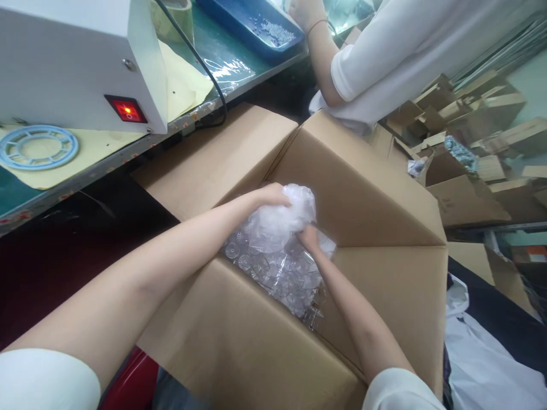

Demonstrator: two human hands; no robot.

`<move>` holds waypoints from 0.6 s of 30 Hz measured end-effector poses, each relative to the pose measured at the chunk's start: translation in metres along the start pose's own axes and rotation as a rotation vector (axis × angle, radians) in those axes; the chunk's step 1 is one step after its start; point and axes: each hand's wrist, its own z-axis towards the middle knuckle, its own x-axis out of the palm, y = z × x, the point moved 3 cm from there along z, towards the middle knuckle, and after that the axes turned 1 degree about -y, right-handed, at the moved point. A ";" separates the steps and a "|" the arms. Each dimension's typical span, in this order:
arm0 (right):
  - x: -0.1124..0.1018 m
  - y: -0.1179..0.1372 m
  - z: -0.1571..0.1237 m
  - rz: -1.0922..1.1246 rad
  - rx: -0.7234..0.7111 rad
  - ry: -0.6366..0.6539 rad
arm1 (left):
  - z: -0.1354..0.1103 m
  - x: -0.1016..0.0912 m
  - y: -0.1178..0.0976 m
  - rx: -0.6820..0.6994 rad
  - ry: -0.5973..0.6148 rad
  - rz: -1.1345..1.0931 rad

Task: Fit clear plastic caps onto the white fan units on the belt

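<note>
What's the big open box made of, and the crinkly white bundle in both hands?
The open box looks like matt brown cardboard, with sharp fold lines. The white bundle is probably thin, shiny plastic film: it's wrinkled and partly see-through.

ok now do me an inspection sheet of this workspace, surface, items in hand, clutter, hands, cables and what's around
Surface: green-topped bench, shiny, with yellow sheets on it.
Job's things: open cardboard box holding clear plastic pieces; a translucent plastic bundle is held above them, contents unclear.
Clutter: tape roll, blue ring and blue tray with small pale pieces, all on the bench.
Hands: left hand and right hand both grip the bundle.
Cables: one black cable runs over the bench edge.
Surroundings: white machine with lit red switch; co-worker in a white top; many cardboard boxes behind.
</note>
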 end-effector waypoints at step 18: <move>0.015 0.028 -0.022 0.291 -0.044 0.140 | 0.001 0.000 0.005 -0.086 -0.014 0.011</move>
